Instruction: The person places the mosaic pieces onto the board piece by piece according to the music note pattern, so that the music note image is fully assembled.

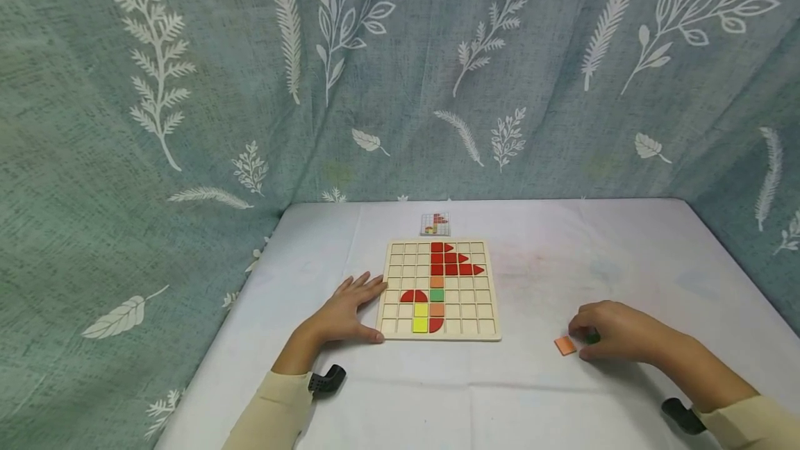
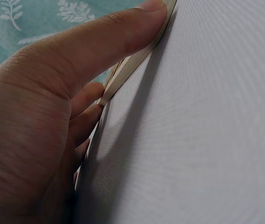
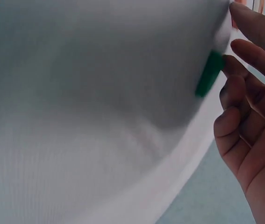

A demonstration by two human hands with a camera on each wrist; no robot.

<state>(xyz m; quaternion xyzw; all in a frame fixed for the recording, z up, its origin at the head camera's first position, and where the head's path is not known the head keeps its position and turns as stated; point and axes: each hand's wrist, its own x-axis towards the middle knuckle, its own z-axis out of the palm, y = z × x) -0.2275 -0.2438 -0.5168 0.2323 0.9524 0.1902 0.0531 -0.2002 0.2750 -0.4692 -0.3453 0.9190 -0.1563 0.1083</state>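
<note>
A wooden grid board (image 1: 400, 269) lies on the table, several cells filled with red, orange, green and yellow pieces. My left hand (image 1: 348, 310) rests at its left side, fingers spread; the thumb (image 2: 141, 28) touches the near corner. Off to the right, my right hand (image 1: 619, 332) is low over the cloth, fingers bent, with a gap between thumb and index finger. Under it is a green piece (image 1: 593, 337), partly hidden in the head view; in the right wrist view this green piece (image 3: 209, 74) shows beside the fingertips. An orange square tile (image 1: 565, 346) lies just left of that hand.
Beyond the board lies a small pattern card (image 1: 435, 224) with a similar coloured design. White cloth covers the table (image 1: 531, 408). A leaf-patterned blue-green curtain (image 1: 400, 89) hangs behind and along the sides. Each wrist carries a black camera mount (image 1: 328, 379).
</note>
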